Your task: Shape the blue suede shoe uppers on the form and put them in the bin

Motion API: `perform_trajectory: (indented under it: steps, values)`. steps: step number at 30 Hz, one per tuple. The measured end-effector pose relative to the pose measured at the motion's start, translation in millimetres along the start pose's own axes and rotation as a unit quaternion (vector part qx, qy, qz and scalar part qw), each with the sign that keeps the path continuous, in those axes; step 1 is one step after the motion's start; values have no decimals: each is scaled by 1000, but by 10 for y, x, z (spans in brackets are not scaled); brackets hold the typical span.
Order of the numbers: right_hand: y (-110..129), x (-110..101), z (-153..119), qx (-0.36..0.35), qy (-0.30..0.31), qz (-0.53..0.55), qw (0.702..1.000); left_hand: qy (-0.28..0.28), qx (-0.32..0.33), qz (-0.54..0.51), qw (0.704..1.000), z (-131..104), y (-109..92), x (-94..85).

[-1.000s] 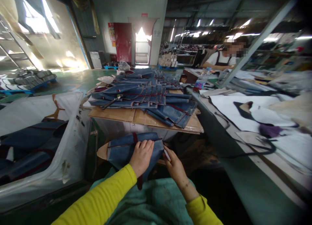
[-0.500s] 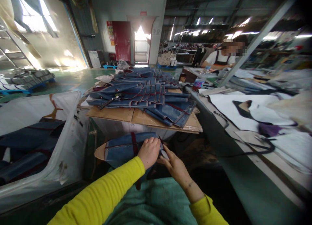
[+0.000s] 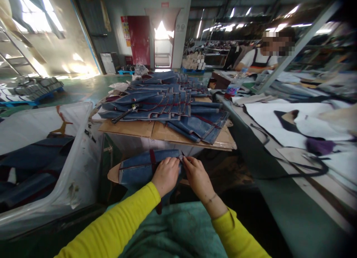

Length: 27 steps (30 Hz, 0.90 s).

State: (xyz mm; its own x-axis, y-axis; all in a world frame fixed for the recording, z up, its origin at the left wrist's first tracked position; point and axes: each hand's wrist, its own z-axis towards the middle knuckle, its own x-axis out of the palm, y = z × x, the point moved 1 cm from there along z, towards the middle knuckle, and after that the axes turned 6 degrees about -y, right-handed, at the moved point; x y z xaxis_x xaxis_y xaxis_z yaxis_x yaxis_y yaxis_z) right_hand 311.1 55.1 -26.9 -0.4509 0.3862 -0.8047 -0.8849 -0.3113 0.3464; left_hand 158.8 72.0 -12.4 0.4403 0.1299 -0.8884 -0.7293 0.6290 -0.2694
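Note:
A blue leather piece (image 3: 136, 164) with a dark red strap across it lies over a tan, round-ended board (image 3: 113, 173) in front of my lap. It looks like a boot shaft. My left hand (image 3: 167, 175) is closed over its right part, the fingers curled onto the upper edge. At the right end, my right hand (image 3: 196, 176) pinches with thumb and forefinger close to the left fingertips. A small dark pointed tip shows just above the pinch; what the right fingers hold is mostly hidden.
Similar blue pieces (image 3: 167, 101) are heaped on cardboard (image 3: 131, 128) ahead, with a dark-handled tool (image 3: 125, 112) on top. A white bin (image 3: 89, 112) with more pieces stands left. Right is a bench with white sheets (image 3: 264, 120) and a bottle (image 3: 234, 87); a person (image 3: 258, 59) sits beyond.
My right hand has moved up and in, closing its fingertips beside the left ones. A greyish flat thing seen by the right thumb is now hidden. The left hand has shifted slightly left.

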Motion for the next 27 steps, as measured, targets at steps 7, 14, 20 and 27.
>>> perform_trajectory:
  steps: [7,14,20,27]
  values:
    - [298,138,17,-28,18,-7,999,6,-9,34,999,-177,192,-158]
    - [662,246,12,-49,42,-34,997,-4,-23,79,997,-439,349,-345]
    - [841,306,42,-49,60,1,997,-36,-52,105,992,-685,451,-458]
    - [746,231,115,-46,86,105,990,-51,-72,112,990,-878,443,-481]
